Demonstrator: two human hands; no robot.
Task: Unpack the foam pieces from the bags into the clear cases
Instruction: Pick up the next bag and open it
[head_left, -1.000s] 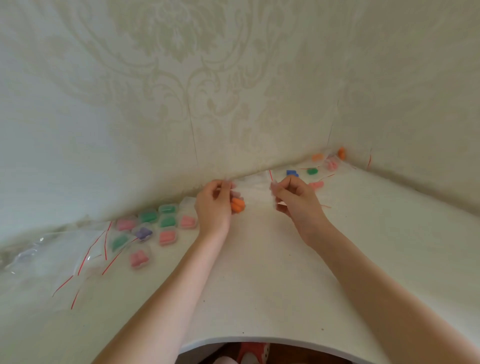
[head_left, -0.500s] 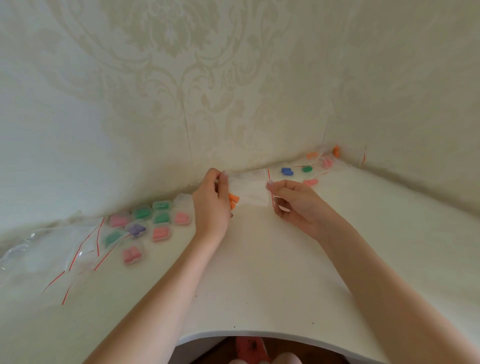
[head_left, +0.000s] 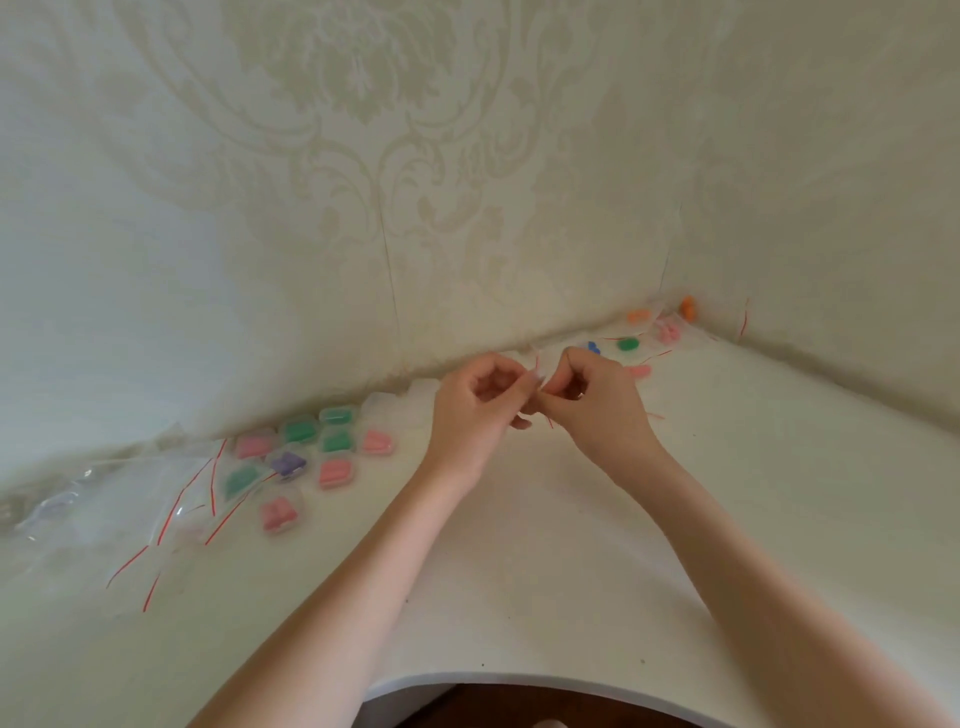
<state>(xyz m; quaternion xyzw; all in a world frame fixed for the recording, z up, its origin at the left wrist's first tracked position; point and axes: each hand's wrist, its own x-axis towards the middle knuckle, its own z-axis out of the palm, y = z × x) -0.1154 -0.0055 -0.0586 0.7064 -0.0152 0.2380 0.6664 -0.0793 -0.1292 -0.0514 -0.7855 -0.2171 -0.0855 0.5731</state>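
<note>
left hand (head_left: 475, 402): fingers curled in tight, pinching one side of a small clear bag (head_left: 537, 376) at its mouth, about mid-counter near the far wall.
right hand (head_left: 597, 400): same deal, fingers curled and pinching the other side of that bag, knuckles almost touching the left ones.
foam piece: I can't see it right now (my guess is it's tucked behind the fingers inside the bag), so I can't tell where exactly it sits.
filled cases (head_left: 332, 444): cluster of little squarish clear cases to the left along the far wall, each with a pink, green or purple foam bit inside; glossy hard plastic by the look of it.
empty bags (head_left: 130, 514): crinkly thin film with red seal strips, piled at the far left of the counter (head_left: 519, 571).
unopened stock (head_left: 628, 344): more bagged pieces in the far right corner, orange, green, blue, pink.
counter: matte white, smooth, curved near edge.
risk 1: if the seal pops open suddenly, I reckon the foam piece jumps out; it's light and squishy and could bounce off the near edge.
risk 2: film this thin could tear instead of unzipping, leaving the piece stuck in a shredded bag.
risk 3: elbows swinging left could sweep the loose bags into the filled cases and scatter them.
</note>
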